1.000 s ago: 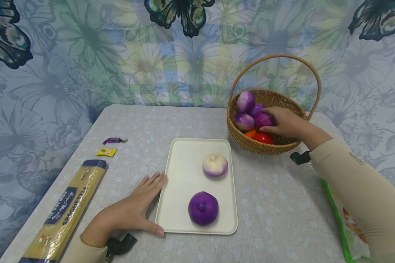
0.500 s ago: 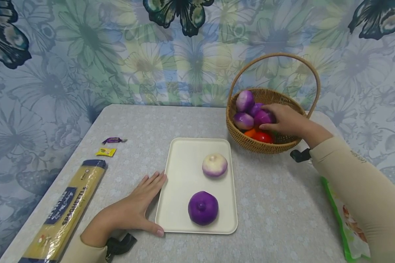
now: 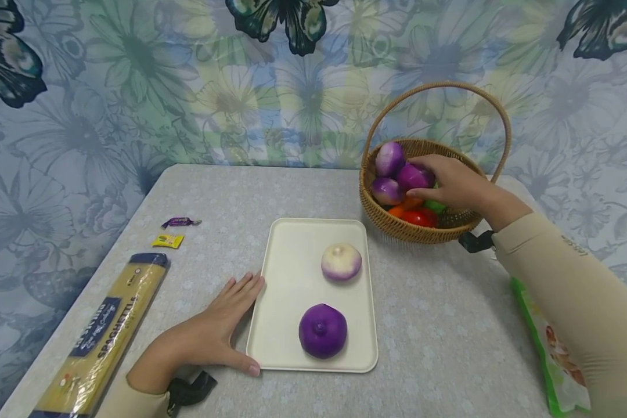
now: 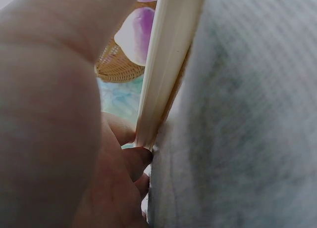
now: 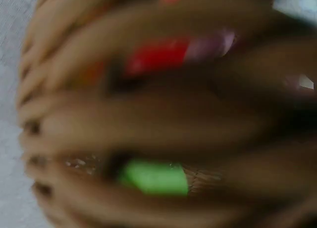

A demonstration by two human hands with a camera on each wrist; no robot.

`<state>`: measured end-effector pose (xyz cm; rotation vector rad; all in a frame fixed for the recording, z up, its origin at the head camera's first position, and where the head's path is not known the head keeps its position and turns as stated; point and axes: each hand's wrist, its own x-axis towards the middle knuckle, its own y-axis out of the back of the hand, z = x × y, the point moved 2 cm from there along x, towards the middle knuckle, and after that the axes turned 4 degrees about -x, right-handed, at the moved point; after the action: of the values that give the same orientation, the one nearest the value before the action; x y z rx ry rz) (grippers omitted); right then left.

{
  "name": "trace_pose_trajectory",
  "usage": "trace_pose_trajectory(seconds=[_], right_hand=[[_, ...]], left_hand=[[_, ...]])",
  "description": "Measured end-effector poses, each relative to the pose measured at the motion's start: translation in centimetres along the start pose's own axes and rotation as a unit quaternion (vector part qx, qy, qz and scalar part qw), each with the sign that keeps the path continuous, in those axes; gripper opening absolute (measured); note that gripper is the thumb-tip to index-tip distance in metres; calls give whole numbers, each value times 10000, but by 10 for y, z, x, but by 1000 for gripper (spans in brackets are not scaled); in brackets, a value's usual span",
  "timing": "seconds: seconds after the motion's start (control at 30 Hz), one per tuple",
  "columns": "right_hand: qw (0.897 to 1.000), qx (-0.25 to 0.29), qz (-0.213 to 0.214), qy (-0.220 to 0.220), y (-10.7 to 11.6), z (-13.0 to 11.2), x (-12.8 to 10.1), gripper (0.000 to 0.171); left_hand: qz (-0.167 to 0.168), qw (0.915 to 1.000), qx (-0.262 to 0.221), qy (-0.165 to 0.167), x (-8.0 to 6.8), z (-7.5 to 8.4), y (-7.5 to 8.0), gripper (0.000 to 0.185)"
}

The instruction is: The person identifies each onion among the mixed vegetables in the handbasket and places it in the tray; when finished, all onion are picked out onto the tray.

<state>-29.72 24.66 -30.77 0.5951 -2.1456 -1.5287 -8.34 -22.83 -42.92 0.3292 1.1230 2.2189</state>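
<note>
1. While the right hand (image 3: 457,184) reaches into the wicker basket (image 3: 420,232) at the far right of the bench (image 3: 449,337), its grip is curled round a purple onion (image 3: 414,176) near the top of the pile; thumb below, fingers over the top.
2. Basket contents, other: two purple-and-white onions (image 3: 388,158) to the left of the held one, a red tomato (image 3: 420,217) and an orange piece below, and something green (image 3: 435,205) just under the hand. The right wrist view is blurred and shows only red and green patches beyond the fingers.
3. Left hand (image 3: 209,337): grip flat and relaxed, palm down on the bench, fingertips and thumb touching the left edge of the cream tray (image 3: 287,278). It holds nothing; it appears to steady the tray.
4. Tray contents: one pale onion with a purple base (image 3: 341,262) toward the far side, one deep purple onion (image 3: 322,330) toward the near side, apart from each other.
5. Step in hand, as judged: lifting an onion clear of the basket. The next move calls for clearing the basket rim and handle, then an open spot on the tray.
6. Other items: spaghetti packet (image 3: 99,342) at near left, two wrapped sweets (image 3: 175,231) beyond it, a green-edged bag (image 3: 554,360) at right.
</note>
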Motion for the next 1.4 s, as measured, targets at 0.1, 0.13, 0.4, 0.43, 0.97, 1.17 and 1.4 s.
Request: trace_pose_trajectory(seconds=[0.1, 0.13, 0.4, 0.43, 0.97, 1.17, 1.4], right_hand=[[9999, -29, 41, 107, 1, -6, 2, 71], [9999, -25, 35, 137, 2, -8, 2, 71], [9986, -9, 131, 505, 7, -23, 6, 70], [9984, -11, 150, 539, 7, -24, 6, 70], [9904, 190, 267, 1343, 5, -65, 8, 71], [9882, 131, 243, 1507, 2, -81, 12, 71], [9850, 29, 280, 1704, 4, -87, 15, 64]], left_hand=[[-1, 10000, 0, 10, 0, 0, -1, 151], [-1, 10000, 3, 9, 0, 0, -1, 151], [28, 10000, 76, 12, 1, -3, -3, 151], [33, 10000, 74, 16, 1, -3, -3, 151], [-42, 9999, 17, 149, 2, -5, -4, 152], [23, 10000, 1, 53, 2, -5, -4, 150], [28, 10000, 30, -4, 3, -4, -3, 151]])
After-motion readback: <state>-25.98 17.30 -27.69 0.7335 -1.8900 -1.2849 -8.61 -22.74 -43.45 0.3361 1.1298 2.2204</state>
